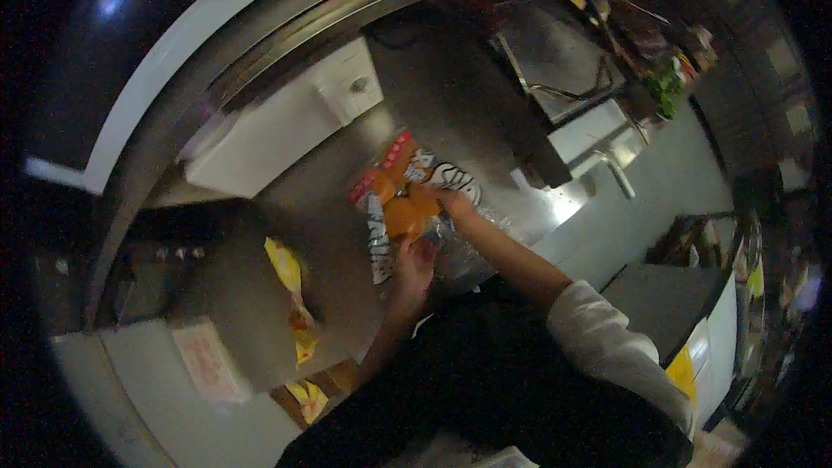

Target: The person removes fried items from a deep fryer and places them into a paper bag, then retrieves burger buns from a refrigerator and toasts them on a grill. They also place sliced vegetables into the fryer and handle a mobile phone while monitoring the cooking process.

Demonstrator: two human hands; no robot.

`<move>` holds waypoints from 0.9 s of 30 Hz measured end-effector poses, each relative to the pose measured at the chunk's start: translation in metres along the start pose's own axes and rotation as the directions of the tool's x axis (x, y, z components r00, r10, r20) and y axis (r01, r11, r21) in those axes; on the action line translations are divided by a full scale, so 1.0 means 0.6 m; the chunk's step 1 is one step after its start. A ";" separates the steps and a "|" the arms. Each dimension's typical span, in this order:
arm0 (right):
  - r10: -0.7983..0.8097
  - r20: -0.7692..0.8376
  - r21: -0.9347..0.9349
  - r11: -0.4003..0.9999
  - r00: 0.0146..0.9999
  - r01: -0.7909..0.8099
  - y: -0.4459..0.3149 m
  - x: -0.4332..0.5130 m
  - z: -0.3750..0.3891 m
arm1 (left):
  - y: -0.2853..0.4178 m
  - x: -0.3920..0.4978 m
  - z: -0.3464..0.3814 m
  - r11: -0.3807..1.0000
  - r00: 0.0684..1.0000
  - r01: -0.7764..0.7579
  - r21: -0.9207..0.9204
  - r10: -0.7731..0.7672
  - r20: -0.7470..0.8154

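Observation:
Before me on the metal worktop (335, 185) lies an opened clear plastic bag (465, 260) with a red and orange printed part (398, 155) and bold black-and-white lettering. Several round orange-brown pieces (400, 216), perhaps food, lie together over it. My left hand (414, 268) has its fingertips against the nearest round piece. My right hand (457, 205) reaches in from the right, its fingers closed around another piece (424, 199). Blur and dim light hide the exact finger contact and whether the pieces are joined.
A long white box (279, 130) stands at the back left. A yellow package (286, 265) lies left of my hands, and a white box with red print (209, 361) is farther left. A tap (614, 172) and green leaves (664, 88) are on the right.

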State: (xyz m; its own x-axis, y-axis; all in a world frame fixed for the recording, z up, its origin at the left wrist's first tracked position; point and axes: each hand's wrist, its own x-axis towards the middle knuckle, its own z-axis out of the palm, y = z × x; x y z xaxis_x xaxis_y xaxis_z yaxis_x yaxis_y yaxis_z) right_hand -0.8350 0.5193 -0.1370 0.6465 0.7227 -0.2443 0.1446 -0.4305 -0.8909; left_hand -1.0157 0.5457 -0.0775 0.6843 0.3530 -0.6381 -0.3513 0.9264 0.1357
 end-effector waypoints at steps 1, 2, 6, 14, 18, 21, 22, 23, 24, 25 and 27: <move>-0.140 0.022 -0.258 0.956 0.990 0.141 -0.015 -0.011 0.000 | 0.001 0.006 0.000 0.999 0.999 0.038 -0.022 -0.038 -0.026; -0.234 0.086 -0.509 0.825 0.968 0.245 -0.030 -0.016 0.000 | 0.001 0.012 0.000 0.996 0.996 0.075 -0.043 -0.077 -0.052; 0.062 -0.070 -0.422 0.903 0.996 -0.086 -0.074 -0.012 0.005 | 0.005 0.013 0.002 0.991 0.999 0.046 -0.122 -0.043 0.025; -0.039 0.060 -0.302 0.952 0.997 0.055 -0.141 -0.027 -0.062 | 0.030 -0.002 -0.007 0.983 0.960 -0.064 -0.172 0.014 -0.279; -0.244 0.100 -0.158 0.953 0.965 0.258 -0.170 -0.046 -0.089 | 0.046 -0.002 -0.025 0.987 0.973 -0.158 -0.018 0.152 -0.174; -0.120 0.193 -0.248 0.954 0.974 0.167 -0.167 -0.037 -0.098 | 0.063 0.000 -0.031 0.980 0.979 -0.196 -0.044 0.194 -0.058; 0.011 0.242 -0.162 0.986 0.970 0.029 -0.161 -0.034 -0.102 | 0.068 -0.001 -0.030 0.976 0.977 -0.211 0.048 0.213 -0.024; 0.112 0.272 -0.062 0.993 0.956 -0.099 -0.155 -0.032 -0.104 | 0.073 -0.002 -0.029 0.963 0.971 -0.235 0.132 0.239 -0.017; 0.261 0.312 0.000 0.962 0.914 -0.274 -0.150 -0.030 -0.106 | 0.076 -0.003 -0.028 0.950 0.969 -0.244 0.195 0.247 0.009; 0.265 0.345 0.226 0.908 0.900 -0.354 -0.140 -0.036 -0.113 | 0.078 -0.006 -0.026 0.935 0.964 -0.253 0.249 0.265 -0.014; 0.195 0.492 0.403 0.813 0.848 -0.421 -0.126 -0.051 -0.126 | 0.080 -0.011 -0.024 0.919 0.964 -0.241 0.311 0.264 -0.033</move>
State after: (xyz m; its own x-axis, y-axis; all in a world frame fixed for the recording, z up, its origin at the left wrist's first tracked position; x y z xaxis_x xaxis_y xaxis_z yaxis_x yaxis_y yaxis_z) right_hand -0.8091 0.4889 -0.0331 0.2081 0.7951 -0.5697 -0.4562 -0.4363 -0.7756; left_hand -1.0462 0.5858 -0.0775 0.5457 0.5807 -0.6042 -0.2895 0.8072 0.5144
